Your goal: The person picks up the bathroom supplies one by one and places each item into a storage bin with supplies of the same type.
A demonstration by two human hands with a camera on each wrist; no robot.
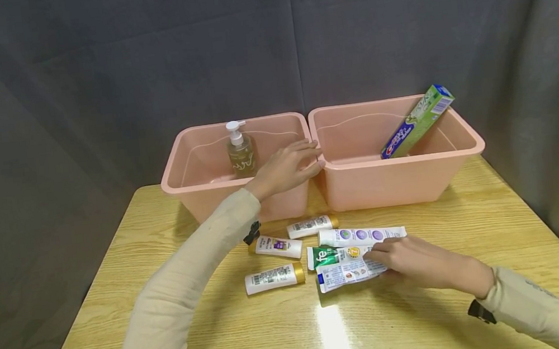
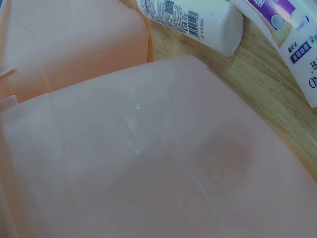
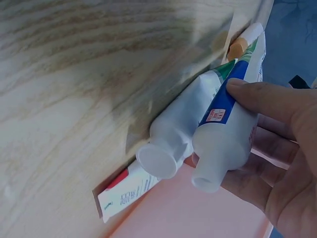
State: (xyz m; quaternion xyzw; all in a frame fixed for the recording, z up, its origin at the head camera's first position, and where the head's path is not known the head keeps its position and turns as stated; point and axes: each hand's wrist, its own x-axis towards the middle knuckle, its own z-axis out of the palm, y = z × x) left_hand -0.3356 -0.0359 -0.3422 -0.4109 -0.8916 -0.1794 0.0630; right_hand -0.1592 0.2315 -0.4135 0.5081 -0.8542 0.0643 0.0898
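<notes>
My right hand [image 1: 414,262] grips a white and blue toothpaste tube [image 3: 225,116], thumb on its blue side and fingers around the other. In the head view this tube [image 1: 347,276] lies nearest me. Right beside it are a green and white tube [image 1: 325,256] and a white tube with purple circles [image 1: 346,237]. My left hand [image 1: 289,165] reaches over the right end of the left pink bin [image 1: 240,188], fingers extended to where the two rims meet. No fingers show in the left wrist view, only the bin wall [image 2: 148,148].
A pump bottle [image 1: 242,155] stands in the left bin. In the right pink bin [image 1: 386,184], a green toothpaste box [image 1: 418,120] leans over the rim. Several small white bottles with gold caps, one nearest me [image 1: 271,278], lie on the wooden table [image 1: 255,340].
</notes>
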